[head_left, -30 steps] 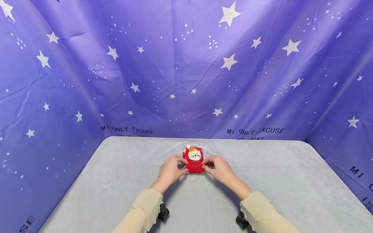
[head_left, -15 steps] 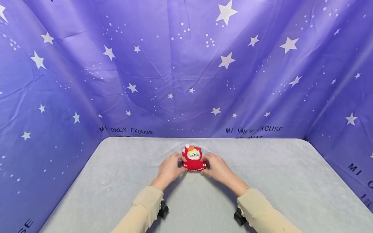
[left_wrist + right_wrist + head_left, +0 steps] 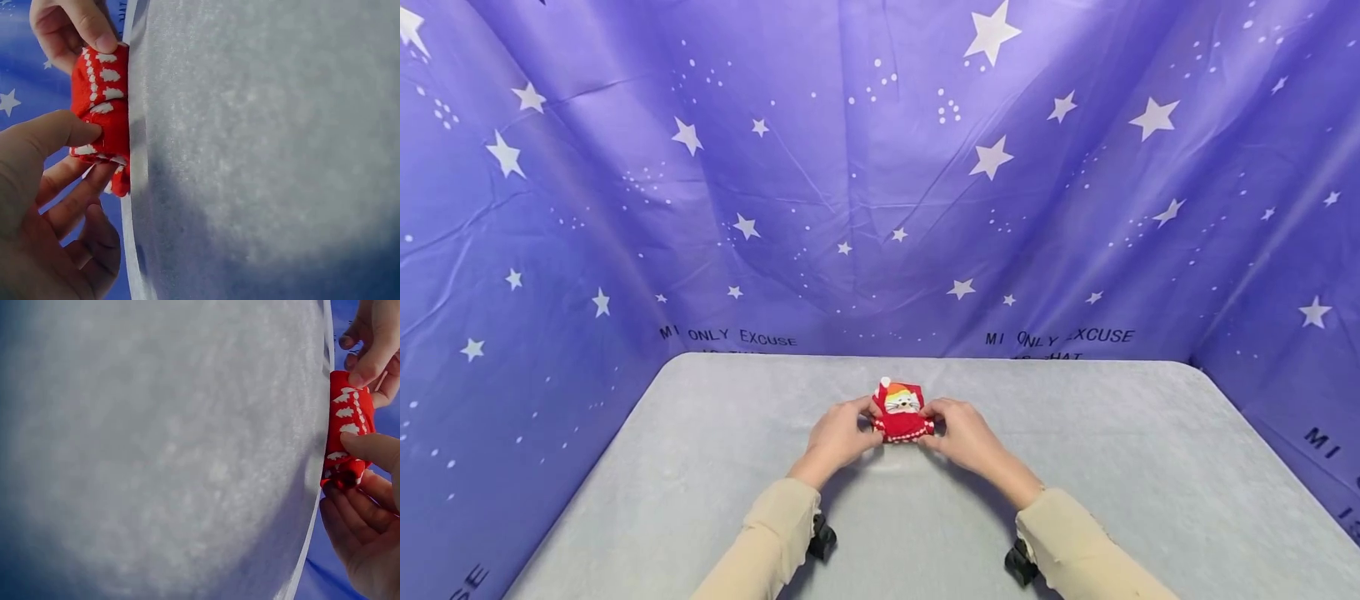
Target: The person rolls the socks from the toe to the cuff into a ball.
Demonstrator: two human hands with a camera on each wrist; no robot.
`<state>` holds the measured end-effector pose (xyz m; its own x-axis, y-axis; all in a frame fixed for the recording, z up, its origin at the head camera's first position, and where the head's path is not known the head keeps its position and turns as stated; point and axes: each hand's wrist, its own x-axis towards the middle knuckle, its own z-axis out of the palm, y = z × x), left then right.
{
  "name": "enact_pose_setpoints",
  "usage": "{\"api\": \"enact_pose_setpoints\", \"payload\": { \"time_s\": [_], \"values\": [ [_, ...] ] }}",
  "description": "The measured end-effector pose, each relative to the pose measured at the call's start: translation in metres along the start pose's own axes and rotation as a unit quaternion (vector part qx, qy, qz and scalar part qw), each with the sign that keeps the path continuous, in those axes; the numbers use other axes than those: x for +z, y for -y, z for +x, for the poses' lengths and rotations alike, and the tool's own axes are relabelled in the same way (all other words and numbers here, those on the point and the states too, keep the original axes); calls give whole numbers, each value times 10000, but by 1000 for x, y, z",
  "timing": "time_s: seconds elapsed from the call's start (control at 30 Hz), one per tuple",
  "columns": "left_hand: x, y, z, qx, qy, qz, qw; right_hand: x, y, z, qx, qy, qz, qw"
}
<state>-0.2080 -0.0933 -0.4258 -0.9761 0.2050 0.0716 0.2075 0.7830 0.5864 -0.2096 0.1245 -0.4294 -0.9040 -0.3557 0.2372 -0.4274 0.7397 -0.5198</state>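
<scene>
A person's two bare hands are working on a small red cloth (image 3: 904, 422), which is lying low at the far side of a grey table (image 3: 910, 533), near twelve o'clock from the wearer. By the look of it, the step in hand is a fold or roll of the lower edge: a white-patterned band (image 3: 904, 437) is curving along six o'clock, below a white cat face (image 3: 904, 404).

Doing this well probably means keeping both pinches level and pressing with equal force, so that the edge is turning up straight rather than skewing. The fabric seems soft, so gentle outward tension should be smoothing the middle. In the right wrist view a dark, gaping fold is showing at the near end; tucking it in would likely be giving a neater bundle.

The cloth is sitting between the hands. From the left hand (image 3: 838, 433) it is lying toward two o'clock, and from the right hand (image 3: 964, 433) toward ten. Each hand is pinching one end: the left thumb (image 3: 86, 132) and right thumb (image 3: 369, 447) are pressing the near face, with fingers supporting behind. Whether the cloth is fully touching the table, I cannot tell.
</scene>
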Motion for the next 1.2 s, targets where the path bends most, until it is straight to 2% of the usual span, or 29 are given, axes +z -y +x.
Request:
{"api": "enact_pose_setpoints", "payload": {
  "time_s": [0.43,0.57,0.63,0.77,0.97,1.03,1.2],
  "values": [
    [-1,8,-7,195,306,-919,9951,-9,2,-13,201,322,747,9965],
    [0,8,-8,164,443,-1113,9927,-12,-1,-18,212,353,1045,9937],
    [0,8,-8,49,460,-1195,9918,-12,-3,-18,251,380,1151,9923],
    [1,5,-7,-285,390,-1230,9912,-11,-6,-13,478,441,1218,9904],
    [-2,1,0,-742,262,-964,9922,-13,-3,2,892,509,976,9899],
    [-2,0,2,-834,191,-1016,9911,-13,-3,6,980,566,930,9892],
    [2,-3,4,-663,-106,-1388,9880,-14,-5,15,1231,735,892,9856]
  ]
}}
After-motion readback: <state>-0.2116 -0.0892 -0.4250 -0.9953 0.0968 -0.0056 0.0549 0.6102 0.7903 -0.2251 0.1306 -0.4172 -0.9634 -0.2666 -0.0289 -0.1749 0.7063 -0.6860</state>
